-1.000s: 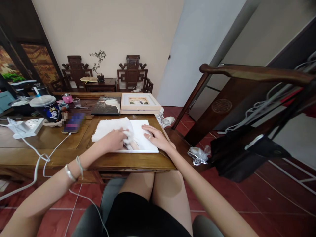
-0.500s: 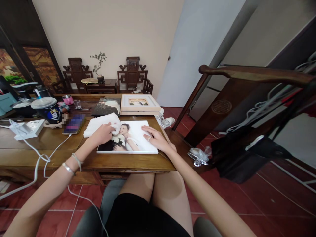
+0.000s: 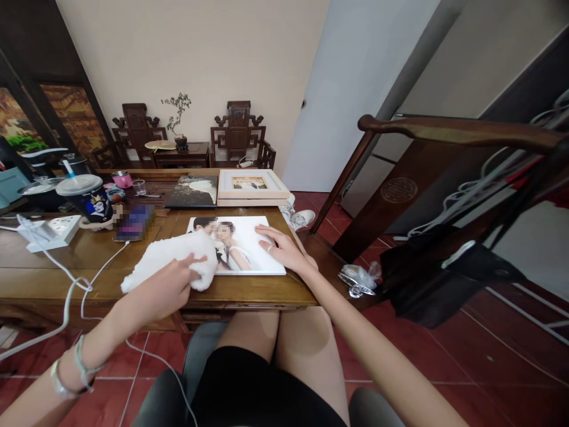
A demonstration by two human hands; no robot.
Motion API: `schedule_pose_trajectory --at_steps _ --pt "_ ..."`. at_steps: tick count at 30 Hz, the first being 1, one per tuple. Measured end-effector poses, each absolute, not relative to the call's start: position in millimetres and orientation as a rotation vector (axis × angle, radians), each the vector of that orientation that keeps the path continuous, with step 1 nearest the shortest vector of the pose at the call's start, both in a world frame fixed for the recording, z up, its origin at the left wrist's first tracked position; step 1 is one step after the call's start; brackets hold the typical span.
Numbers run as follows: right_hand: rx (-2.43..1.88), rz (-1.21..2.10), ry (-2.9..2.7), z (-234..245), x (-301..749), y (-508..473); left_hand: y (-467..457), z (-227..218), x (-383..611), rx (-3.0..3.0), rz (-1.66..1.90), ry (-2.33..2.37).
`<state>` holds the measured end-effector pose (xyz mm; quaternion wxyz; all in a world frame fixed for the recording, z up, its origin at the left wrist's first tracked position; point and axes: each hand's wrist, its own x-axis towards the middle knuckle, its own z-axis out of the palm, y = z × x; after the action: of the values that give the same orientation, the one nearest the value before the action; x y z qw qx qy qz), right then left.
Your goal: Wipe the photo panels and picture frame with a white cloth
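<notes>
A white fluffy cloth is gripped by my left hand, its fingers pressed into the pile. The cloth covers the lower left corner of a white-edged photo panel and spreads onto the table beside it. The panel lies flat near the table's front edge and shows a couple in wedding clothes. My right hand, with a ring on one finger, rests open on the panel's right side, fingers stretched out.
Behind the panel, a dark album lies beside a framed picture. A phone with a white cable, a lidded cup and a power strip occupy the table's left. A wooden chair stands at the right.
My left hand has drawn the cloth from the panel's upper left toward me, down to its lower left corner. The panel's upper left is now uncovered. My right hand has stayed put.
</notes>
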<state>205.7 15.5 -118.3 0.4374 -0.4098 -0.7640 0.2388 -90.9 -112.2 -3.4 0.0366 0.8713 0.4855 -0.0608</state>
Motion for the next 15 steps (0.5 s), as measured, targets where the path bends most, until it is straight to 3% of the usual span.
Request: schedule_pose_trajectory --at_steps 10,15 --pt "-1.021 0.605 -1.901 -114.0 205.2 12.6 21.6 -12.3 -94.6 2.828 0.036 1.484" --pt "-1.024 0.609 -1.894 -112.7 204.6 12.2 38.9 -15.0 -89.9 2.829 0.018 1.524"
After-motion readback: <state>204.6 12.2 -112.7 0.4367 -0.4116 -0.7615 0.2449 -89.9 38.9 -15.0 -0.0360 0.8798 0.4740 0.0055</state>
